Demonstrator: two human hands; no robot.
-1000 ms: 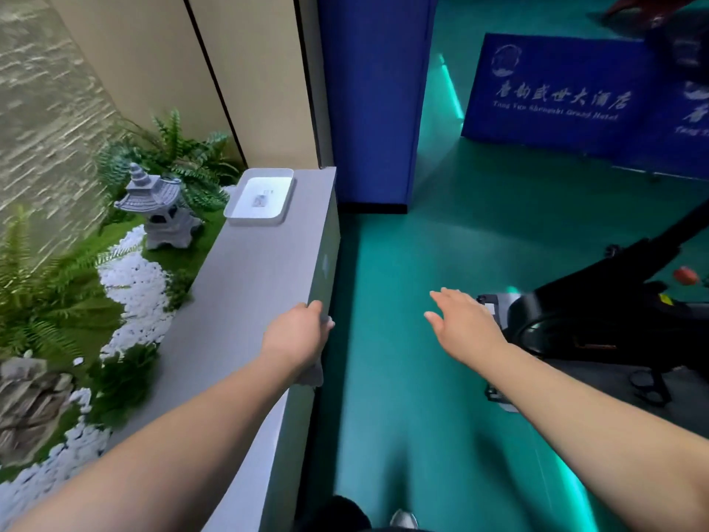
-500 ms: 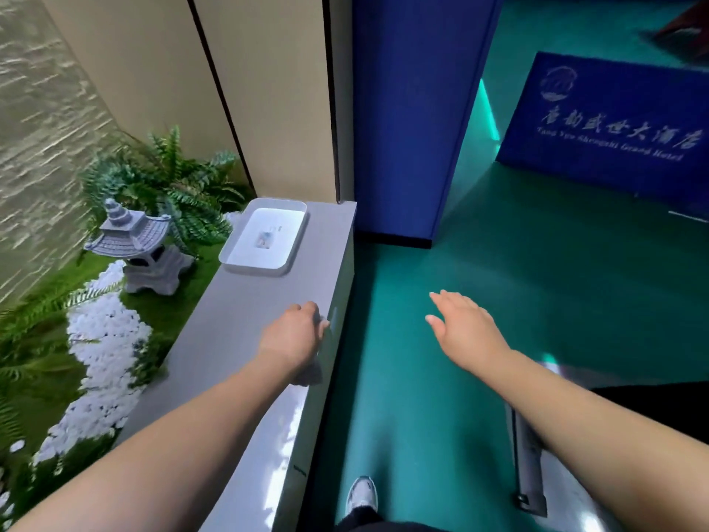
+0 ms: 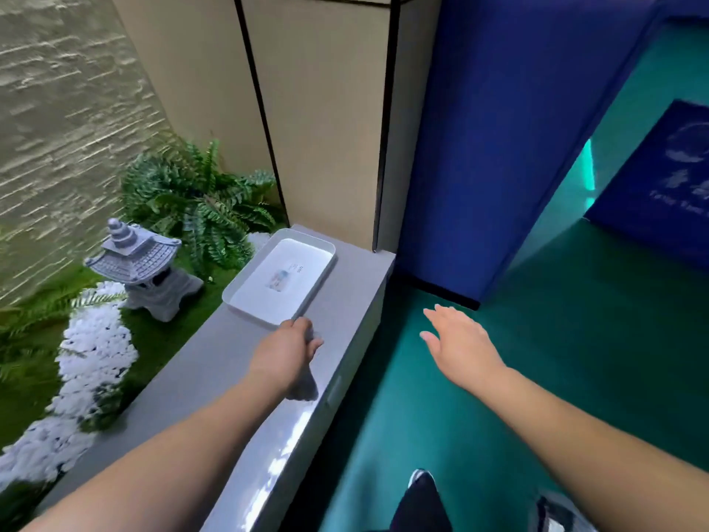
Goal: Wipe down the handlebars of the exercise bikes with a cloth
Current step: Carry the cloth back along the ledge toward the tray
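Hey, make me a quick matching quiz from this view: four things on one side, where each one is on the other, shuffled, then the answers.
Things:
1. white tray
2. stone lantern
3. gray cloth
4. right hand

Places:
A. on the moss beside the white pebbles
B. held in the left hand
C. over the green floor, fingers spread
D. on the gray ledge, near the wall

Pairs: 1-D, 2-A, 3-B, 4-C

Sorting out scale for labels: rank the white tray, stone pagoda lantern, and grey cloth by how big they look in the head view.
1. White tray and stone pagoda lantern: look about alike, so not ranked.
2. Grey cloth: smallest, though the left hand gripping it hides part.
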